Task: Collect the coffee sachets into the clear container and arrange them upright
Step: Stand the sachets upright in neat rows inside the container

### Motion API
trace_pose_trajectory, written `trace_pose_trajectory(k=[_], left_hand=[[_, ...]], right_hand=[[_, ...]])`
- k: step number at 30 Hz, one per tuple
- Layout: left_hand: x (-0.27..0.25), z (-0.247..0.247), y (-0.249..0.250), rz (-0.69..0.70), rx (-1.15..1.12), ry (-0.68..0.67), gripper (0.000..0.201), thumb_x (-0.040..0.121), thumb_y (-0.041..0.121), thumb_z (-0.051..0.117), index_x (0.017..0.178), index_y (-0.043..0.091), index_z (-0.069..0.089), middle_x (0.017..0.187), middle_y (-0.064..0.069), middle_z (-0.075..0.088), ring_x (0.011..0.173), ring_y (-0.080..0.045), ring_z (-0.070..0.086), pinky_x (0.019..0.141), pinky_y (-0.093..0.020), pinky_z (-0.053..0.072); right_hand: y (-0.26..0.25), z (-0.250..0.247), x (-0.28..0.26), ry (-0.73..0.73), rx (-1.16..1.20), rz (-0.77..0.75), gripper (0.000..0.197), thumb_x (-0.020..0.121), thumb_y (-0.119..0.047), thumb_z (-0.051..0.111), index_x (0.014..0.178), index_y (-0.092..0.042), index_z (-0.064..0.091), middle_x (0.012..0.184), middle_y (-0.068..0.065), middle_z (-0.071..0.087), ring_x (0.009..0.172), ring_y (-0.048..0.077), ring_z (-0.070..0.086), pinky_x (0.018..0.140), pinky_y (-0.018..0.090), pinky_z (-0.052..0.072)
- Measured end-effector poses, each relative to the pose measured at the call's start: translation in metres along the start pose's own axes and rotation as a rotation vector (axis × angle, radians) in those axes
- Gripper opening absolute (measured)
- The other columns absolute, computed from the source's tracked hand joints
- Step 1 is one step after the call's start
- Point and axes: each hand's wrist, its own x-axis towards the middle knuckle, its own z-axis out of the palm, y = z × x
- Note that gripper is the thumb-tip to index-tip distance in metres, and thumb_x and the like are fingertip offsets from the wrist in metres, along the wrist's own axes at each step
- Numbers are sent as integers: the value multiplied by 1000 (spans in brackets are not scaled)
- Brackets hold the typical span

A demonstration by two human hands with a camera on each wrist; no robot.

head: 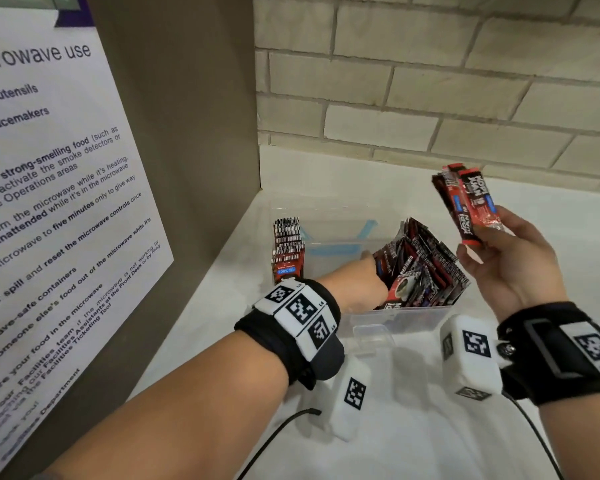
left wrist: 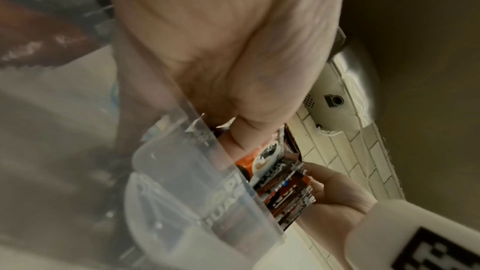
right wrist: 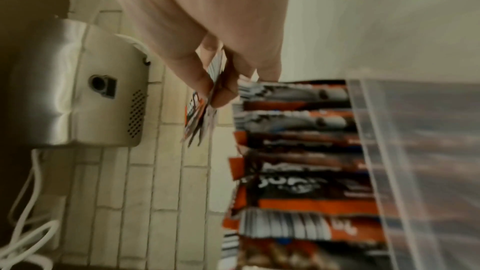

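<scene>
The clear container [head: 413,317] stands on the white counter. A neat row of red and black coffee sachets [head: 286,251] stands upright at its left end. A looser bundle of sachets [head: 420,268] leans at its right end. My left hand [head: 364,275] reaches inside against that bundle, with the thumb [left wrist: 244,134] on the front sachet and the fingers hidden. My right hand [head: 485,237] is raised to the right of the container and pinches several sachets [head: 471,202]. The right wrist view shows this pinch [right wrist: 215,91] beside the packed sachets [right wrist: 293,151].
A grey panel carrying a microwave notice [head: 66,202] closes off the left side. The brick wall [head: 430,81] runs behind the counter [head: 413,427]. A metal wall unit [right wrist: 78,89] with white cables hangs on the bricks. Blue strips [head: 336,251] show through the container's middle.
</scene>
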Motion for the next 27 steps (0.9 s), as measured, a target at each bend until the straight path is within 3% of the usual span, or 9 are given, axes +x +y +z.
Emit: trace_pose_trajectory(k=[4, 6, 8, 10, 12, 16, 19, 24, 27], left_hand=[[-6, -4, 7, 0, 17, -34, 79, 93, 3, 43, 154, 9, -7, 122, -19, 59, 84, -21, 56, 37, -14, 32], [-9, -6, 9, -14, -6, -60, 87, 90, 1, 46, 154, 11, -12, 111, -15, 61, 88, -21, 60, 37, -14, 31], [-7, -6, 9, -34, -41, -76, 92, 87, 0, 48, 154, 14, -13, 95, -10, 59, 77, -18, 57, 45, -16, 40], [0, -4, 8, -65, -76, -50, 90, 90, 3, 48, 154, 14, -14, 135, -19, 48, 110, -28, 57, 80, -26, 52], [5, -1, 8, -86, -74, -11, 87, 92, 7, 48, 153, 12, -14, 158, -21, 9, 136, -33, 35, 101, -31, 40], [7, 3, 9, -41, -163, 78, 85, 92, 8, 53, 154, 10, -5, 155, -22, 15, 131, -34, 39, 97, -32, 40], [3, 2, 12, -38, -197, 17, 91, 90, -4, 48, 153, 12, -16, 159, -19, 11, 120, -30, 47, 75, -27, 45], [4, 5, 10, -72, -181, -53, 101, 84, -4, 53, 152, 17, -20, 163, -9, -3, 146, -33, 15, 107, -37, 34], [4, 5, 12, -93, -179, -44, 104, 84, -3, 53, 151, 21, -22, 162, -10, -1, 145, -34, 18, 104, -37, 36]], right_hand=[[12, 0, -1, 87, 89, 19, 36, 90, 7, 51, 118, -15, 56, 77, 3, 73, 60, 11, 66, 60, 29, 54], [16, 3, -2, 96, 95, 41, 36, 91, 6, 51, 121, -13, 54, 71, 0, 73, 57, 8, 65, 51, 22, 52], [22, 5, -2, 87, 78, 61, 36, 91, 6, 51, 123, -10, 54, 82, 4, 73, 63, 11, 66, 58, 27, 56], [27, 5, -2, 75, 77, 72, 40, 90, 5, 52, 127, -9, 54, 97, 12, 71, 77, 19, 67, 75, 40, 57], [29, 5, -2, 65, 90, 69, 42, 89, 5, 52, 128, -9, 53, 104, 15, 69, 83, 24, 66, 80, 44, 56], [30, 3, -2, 42, 113, 70, 42, 90, 5, 52, 129, -7, 52, 99, 13, 69, 78, 21, 66, 68, 36, 57], [31, 4, -2, 40, 123, 71, 42, 89, 6, 53, 129, -6, 52, 93, 12, 70, 72, 20, 66, 66, 34, 58], [34, 3, -3, 30, 117, 85, 42, 89, 7, 51, 130, -4, 51, 107, 19, 68, 87, 27, 66, 85, 46, 54], [34, 2, -1, 25, 119, 85, 43, 88, 7, 51, 130, -4, 51, 111, 20, 67, 89, 29, 65, 83, 46, 55]])
